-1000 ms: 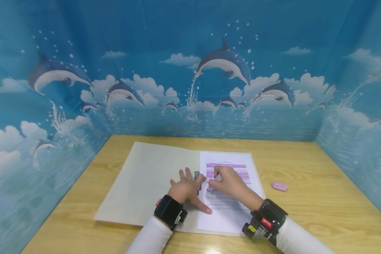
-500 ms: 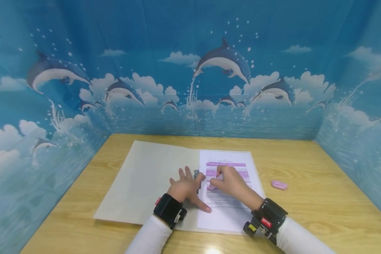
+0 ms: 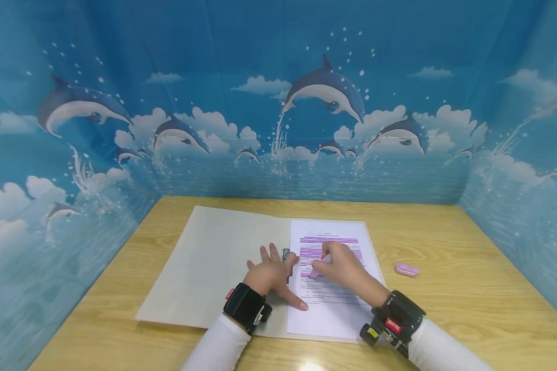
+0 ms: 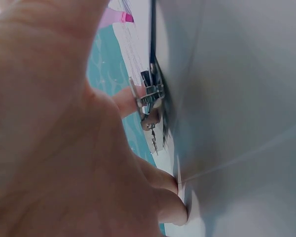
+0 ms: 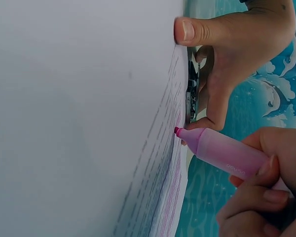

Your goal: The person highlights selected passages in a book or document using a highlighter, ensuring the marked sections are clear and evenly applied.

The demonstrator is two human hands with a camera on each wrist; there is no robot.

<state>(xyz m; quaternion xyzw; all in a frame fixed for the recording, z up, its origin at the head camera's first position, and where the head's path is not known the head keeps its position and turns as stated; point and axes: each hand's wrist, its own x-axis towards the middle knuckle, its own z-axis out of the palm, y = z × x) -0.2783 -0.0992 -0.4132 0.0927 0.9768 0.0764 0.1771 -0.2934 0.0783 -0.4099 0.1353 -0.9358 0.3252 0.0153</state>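
Observation:
A pink highlighter is gripped between the thumb and curled fingers of my right hand. Its tip meets the printed white sheet, where several text lines carry pink-purple marks. My left hand lies with fingers spread over the fold of an open folder, its thumb resting on the sheet's left part. Beneath that hand, a metal clip is partly hidden at the folder's spine. In the right wrist view, the left thumb and forefinger press near the sheet's edge.
A pink highlighter cap lies on the wooden table, right of the folder. A blue dolphin-print curtain stands around the table's back and sides. Each wrist wears a black strap with a camera.
My right hand has slid a little to the right along a text line with the highlighter, and the pink mark behind it is longer. The left hand stays in place.

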